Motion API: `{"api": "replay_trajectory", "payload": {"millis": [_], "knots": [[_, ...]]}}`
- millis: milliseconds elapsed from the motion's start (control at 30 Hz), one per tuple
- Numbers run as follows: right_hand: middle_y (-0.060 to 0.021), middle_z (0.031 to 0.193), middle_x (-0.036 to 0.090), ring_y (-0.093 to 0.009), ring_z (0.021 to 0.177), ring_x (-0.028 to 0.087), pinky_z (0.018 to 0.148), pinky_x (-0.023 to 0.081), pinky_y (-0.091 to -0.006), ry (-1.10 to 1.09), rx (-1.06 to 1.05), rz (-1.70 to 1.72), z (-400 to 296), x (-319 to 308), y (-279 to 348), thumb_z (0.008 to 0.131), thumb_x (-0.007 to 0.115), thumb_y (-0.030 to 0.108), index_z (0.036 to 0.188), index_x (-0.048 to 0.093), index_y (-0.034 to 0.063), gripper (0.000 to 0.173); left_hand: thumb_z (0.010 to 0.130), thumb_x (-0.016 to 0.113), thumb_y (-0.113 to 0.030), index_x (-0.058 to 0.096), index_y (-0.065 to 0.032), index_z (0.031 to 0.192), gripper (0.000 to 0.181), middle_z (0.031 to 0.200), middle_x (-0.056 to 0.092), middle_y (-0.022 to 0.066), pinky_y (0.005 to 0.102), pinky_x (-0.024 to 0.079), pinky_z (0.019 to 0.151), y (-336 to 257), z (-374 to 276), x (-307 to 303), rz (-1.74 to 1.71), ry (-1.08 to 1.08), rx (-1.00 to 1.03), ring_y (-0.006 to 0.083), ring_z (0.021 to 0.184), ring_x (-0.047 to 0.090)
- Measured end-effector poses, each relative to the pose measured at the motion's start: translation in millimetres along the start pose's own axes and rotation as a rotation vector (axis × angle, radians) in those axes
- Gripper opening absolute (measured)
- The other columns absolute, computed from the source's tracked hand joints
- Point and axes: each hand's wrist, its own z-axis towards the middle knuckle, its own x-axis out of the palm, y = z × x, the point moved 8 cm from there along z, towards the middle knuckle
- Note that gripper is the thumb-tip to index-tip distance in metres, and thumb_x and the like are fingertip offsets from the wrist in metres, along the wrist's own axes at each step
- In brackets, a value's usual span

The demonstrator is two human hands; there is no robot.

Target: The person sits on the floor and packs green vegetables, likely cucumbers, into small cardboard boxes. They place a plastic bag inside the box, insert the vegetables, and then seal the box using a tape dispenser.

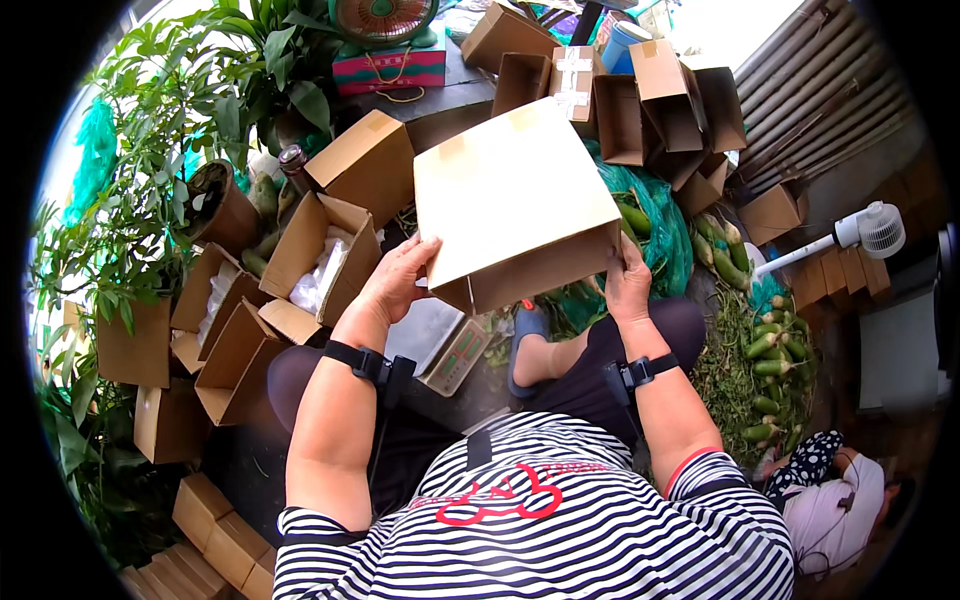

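Observation:
A cardboard box (517, 195) is held up before me, tilted, one taped face turned up and a darker side facing me. My left hand (397, 277) grips its lower left corner, and my right hand (628, 279) grips its right edge. Below the box, partly hidden by it, a digital scale (450, 360) with a metal plate lies on the floor. At the left stands an open cardboard box (322, 262) with white plastic wrapping inside. Green radishes (636, 217) in a green net bag (667, 247) show behind my right hand.
More open boxes (240, 360) crowd the left, others (660, 97) the top right. Potted plants (225, 202) stand upper left. A white fan (862, 232) and a pile of green radishes (772, 367) are at the right; another person (832, 502) sits lower right.

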Motion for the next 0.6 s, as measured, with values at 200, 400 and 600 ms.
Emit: {"api": "replay_trajectory", "payload": {"millis": [200,400,600], "knots": [[-0.0167,0.13,0.06,-0.029,0.117,0.061,0.098,0.048,-0.0332,0.042,-0.139,-0.387,0.0,12.8,22.3,0.085,0.072,0.007,0.141,0.044,0.0036,0.063,0.094,0.065,-0.027,0.052,-0.0135,0.135,0.045,0.128,0.058,-0.0005,0.0456,0.048,0.095,-7.2,-10.2,4.1,0.11,0.045,0.081,0.0167,0.118,0.053],[-0.0162,0.131,0.058,-0.029,0.12,0.059,0.1,0.047,-0.0345,0.023,-0.157,-0.273,1.5,15.5,3.1,0.086,0.07,0.006,0.137,0.048,0.0025,0.056,0.093,0.066,-0.027,0.052,-0.013,0.136,0.047,0.128,0.058,-0.0005,0.0459,0.048,0.095,-7.9,-12.1,4.1,0.127,0.056,0.083,0.0171,0.118,0.053],[-0.0201,0.106,0.065,-0.039,0.096,0.064,0.084,0.053,-0.0428,0.068,-0.208,-0.427,-0.6,26.9,34.4,0.078,0.064,-0.002,0.118,0.063,0.0057,0.041,0.095,0.055,-0.04,0.055,-0.012,0.132,0.046,0.11,0.067,0.0166,0.0483,0.05,0.087,-6.3,-2.9,-37.2,0.706,-0.192,0.075,0.0305,0.104,0.063]]}}
